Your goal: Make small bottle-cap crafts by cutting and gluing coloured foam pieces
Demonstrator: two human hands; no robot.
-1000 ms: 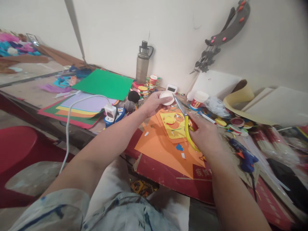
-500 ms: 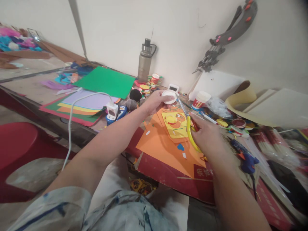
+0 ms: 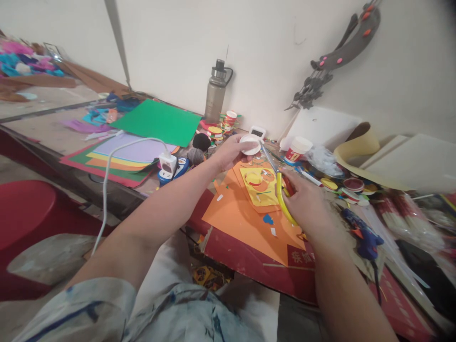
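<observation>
My left hand [image 3: 235,153] is closed on a small white round piece [image 3: 250,144], thumb across its face; it looks like the bottom of a paper cup. In my right hand [image 3: 302,197] is a pair of scissors [image 3: 280,190] with yellow handles, fingers wrapped round them. The blades point up and left, their tips at the right edge of the white piece; whether they touch it I cannot tell. Below both hands lie an orange sheet [image 3: 245,228] and a yellow sheet [image 3: 265,197] with cut-out pieces and scraps on them.
A white and red paper cup [image 3: 297,148] stands beyond my right hand. A blue glue gun [image 3: 363,232] lies to the right. Left are stacked coloured sheets [image 3: 156,122], a blue power strip [image 3: 173,172] with a white cable, and a grey bottle [image 3: 215,95] by the wall.
Both hands keep nearly the same pose around the white piece and scissors. The whole view has shifted very slightly; nothing is let go or picked up.
</observation>
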